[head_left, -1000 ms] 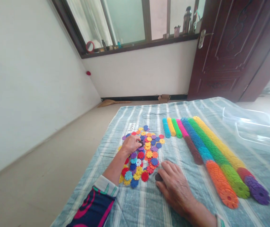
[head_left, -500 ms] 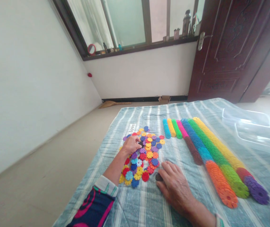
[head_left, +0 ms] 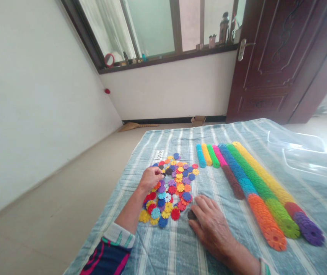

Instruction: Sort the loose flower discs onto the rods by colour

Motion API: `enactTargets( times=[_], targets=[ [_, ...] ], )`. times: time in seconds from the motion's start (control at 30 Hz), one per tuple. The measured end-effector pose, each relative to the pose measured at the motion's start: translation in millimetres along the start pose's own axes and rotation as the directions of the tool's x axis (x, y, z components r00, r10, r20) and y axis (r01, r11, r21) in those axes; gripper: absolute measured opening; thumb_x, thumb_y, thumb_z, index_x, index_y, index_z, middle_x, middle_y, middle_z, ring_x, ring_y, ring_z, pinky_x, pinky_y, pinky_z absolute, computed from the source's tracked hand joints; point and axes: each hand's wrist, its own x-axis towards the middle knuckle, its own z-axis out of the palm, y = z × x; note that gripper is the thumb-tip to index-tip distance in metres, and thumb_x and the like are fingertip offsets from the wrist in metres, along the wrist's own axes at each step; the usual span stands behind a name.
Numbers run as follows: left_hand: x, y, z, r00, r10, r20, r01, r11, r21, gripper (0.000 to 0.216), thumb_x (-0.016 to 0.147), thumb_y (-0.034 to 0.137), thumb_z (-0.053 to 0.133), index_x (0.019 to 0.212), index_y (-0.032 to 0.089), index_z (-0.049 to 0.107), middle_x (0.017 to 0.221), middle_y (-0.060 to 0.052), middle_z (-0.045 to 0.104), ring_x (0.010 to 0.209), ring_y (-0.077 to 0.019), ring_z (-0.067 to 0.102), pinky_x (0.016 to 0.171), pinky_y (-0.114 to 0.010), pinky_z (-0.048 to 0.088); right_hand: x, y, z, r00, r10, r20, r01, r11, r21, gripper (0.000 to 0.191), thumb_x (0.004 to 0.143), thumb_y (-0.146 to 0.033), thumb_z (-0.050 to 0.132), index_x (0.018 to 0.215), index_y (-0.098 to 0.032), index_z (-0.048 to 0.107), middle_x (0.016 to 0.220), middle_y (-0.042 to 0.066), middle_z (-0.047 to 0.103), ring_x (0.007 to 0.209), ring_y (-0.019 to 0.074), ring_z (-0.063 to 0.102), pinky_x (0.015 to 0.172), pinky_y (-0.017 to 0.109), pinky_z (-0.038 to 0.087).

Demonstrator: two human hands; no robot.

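Toward the left of the cloth lies a loose pile of colourful plastic flower-shaped discs (head_left: 180,187). My left hand (head_left: 151,178) is over the pile's left side, thumb and fingers pinched on a small black disc (head_left: 163,175), only its edge showing. Just right of those fingertips another black disc (head_left: 168,171) lies in the pile. My right hand (head_left: 210,221) rests on the cloth right of the pile, its fingers curled around black discs (head_left: 191,215) that are partly hidden under the thumb and forefinger.
Long rows of overlapping discs sorted by colour, among them an orange row (head_left: 266,221) and a yellow row (head_left: 262,170), lie to the right. Shorter rows, one light blue (head_left: 200,156), lie farther back. Clear plastic containers (head_left: 312,162) stand at the right on the striped cloth (head_left: 177,248).
My left hand has moved left and slightly toward me over the pile, uncovering a black disc. The right hand stays in place with its black discs.
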Motion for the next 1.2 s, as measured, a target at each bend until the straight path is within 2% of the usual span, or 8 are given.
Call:
enactTargets(
  times=[0.17,0.37,0.5,0.67,0.77,0.83,1.0,1.2],
  targets=[
    [2,-3,0,0.999,-0.014,-0.034,0.014,1.0,-0.015,0.006,0.06,0.022,0.062,0.061,0.018,0.065,0.058,0.002,0.062,0.059,-0.0145,0.057,0.058,-0.025,0.043,0,0,0,1.0,0.001,0.002,-0.001,1.0,-0.001,0.014,0.08,-0.014,0.07,0.089,-0.02,0.062,0.106,0.009,0.064,0.115,0.0307,0.054,0.099,0.049,0.047],
    [10,5,10,1.0,0.013,0.011,-0.013,1.0,0.014,0.018,0.066,0.022,0.061,0.077,0.017,0.074,0.06,0.002,0.065,0.061,-0.0153,0.06,0.061,-0.026,0.045,-1,0,0,1.0,0.004,0.001,-0.004,1.0,0.006,0.013,0.081,-0.015,0.07,0.09,-0.02,0.063,0.109,0.009,0.064,0.115,0.0307,0.054,0.1,0.049,0.046],
    [14,17,17,0.998,0.038,0.042,-0.044,0.984,0.171,0.023,0.068,0.02,0.065,0.088,0.015,0.076,0.07,0.0,0.069,0.067,-0.0152,0.063,0.064,-0.024,0.045,0,0,0,1.0,0.001,0.01,-0.002,1.0,0.004,0.013,0.08,-0.015,0.07,0.09,-0.019,0.063,0.109,0.009,0.064,0.113,0.0311,0.054,0.099,0.049,0.046],
    [15,27,19,0.995,0.047,0.093,-0.081,0.91,0.407,0.027,0.072,0.018,0.064,0.096,0.018,0.076,0.083,-0.002,0.074,0.077,-0.0167,0.065,0.07,-0.024,0.044,1,0,-1,1.0,-0.001,0.008,0.001,1.0,0.002,0.014,0.08,-0.016,0.071,0.09,-0.02,0.062,0.107,0.009,0.064,0.112,0.0311,0.055,0.096,0.049,0.047],
    [13,30,17,0.994,0.035,0.1,-0.078,0.88,0.468,0.028,0.074,0.021,0.063,0.1,0.02,0.074,0.085,-0.002,0.074,0.079,-0.0179,0.064,0.07,-0.025,0.042,1,0,-2,1.0,-0.004,0.008,0.004,1.0,0.003,0.014,0.081,-0.016,0.072,0.09,-0.02,0.062,0.107,0.008,0.064,0.111,0.0313,0.055,0.096,0.049,0.047],
    [12,30,16,0.995,0.024,0.094,-0.067,0.874,0.481,0.025,0.074,0.021,0.064,0.096,0.02,0.074,0.084,-0.002,0.073,0.078,-0.0182,0.063,0.069,-0.025,0.041,1,0,-1,1.0,-0.001,0.009,0.001,1.0,0.004,0.014,0.08,-0.017,0.072,0.09,-0.02,0.062,0.107,0.009,0.064,0.111,0.0314,0.055,0.096,0.05,0.047],
    [10,27,16,0.995,0.066,0.077,-0.095,0.875,0.475,0.004,0.071,0.018,0.063,0.071,0.019,0.067,0.075,-0.001,0.067,0.074,-0.017,0.06,0.065,-0.026,0.038,1,0,0,1.0,-0.001,0.007,0.001,1.0,0.012,0.015,0.08,-0.017,0.074,0.089,-0.019,0.063,0.106,0.009,0.064,0.113,0.031,0.054,0.098,0.049,0.046],
    [10,20,19,0.997,0.069,0.019,-0.071,0.915,0.397,0.006,0.068,0.015,0.063,0.068,0.019,0.059,0.065,0.002,0.058,0.066,-0.0151,0.055,0.064,-0.025,0.037,2,1,1,1.0,-0.007,0.0,0.007,1.0,0.011,0.015,0.08,-0.019,0.074,0.09,-0.019,0.062,0.107,0.008,0.063,0.111,0.0306,0.054,0.096,0.049,0.046]
  ],
)
